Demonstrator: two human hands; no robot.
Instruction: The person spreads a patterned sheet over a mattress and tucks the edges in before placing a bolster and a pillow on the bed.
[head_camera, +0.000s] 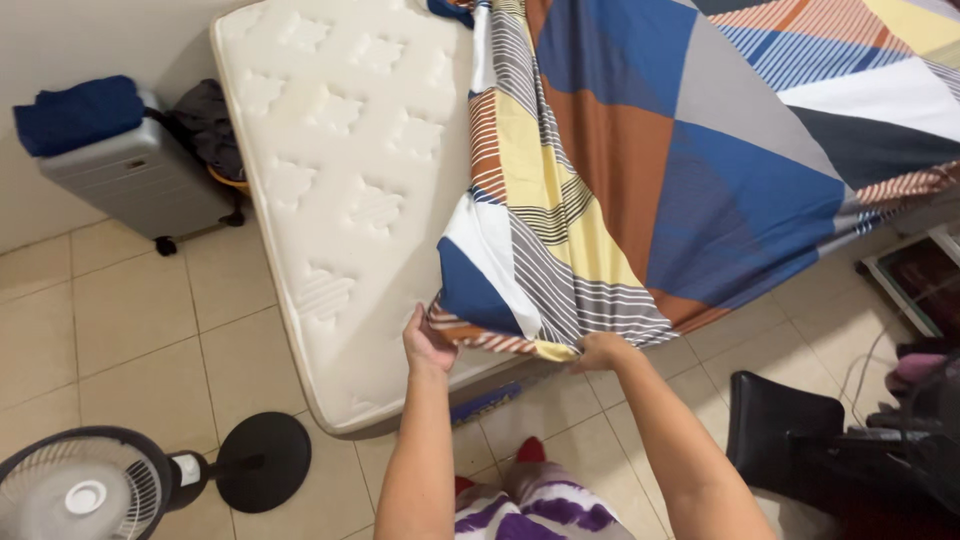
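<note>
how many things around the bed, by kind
bare cream quilted mattress: 1
multicolour geometric patterned bedsheet, gripped by left hand and right hand: 1
grey hard-shell suitcase: 1
folded dark blue cloth: 1
black standing fan lying on the floor: 1
total: 5

A bedroom in a home. A bare mattress (330, 180) lies on tiled floor (120, 310). A suitcase (140, 180) and fan (85, 495) stand nearby.

You have one view only, worn on your head and looking steeply down over your forearms. It faces the near corner of the mattress (340, 180) from close above, with floor tiles (120, 310) along the left and bottom edges of the frame.
</note>
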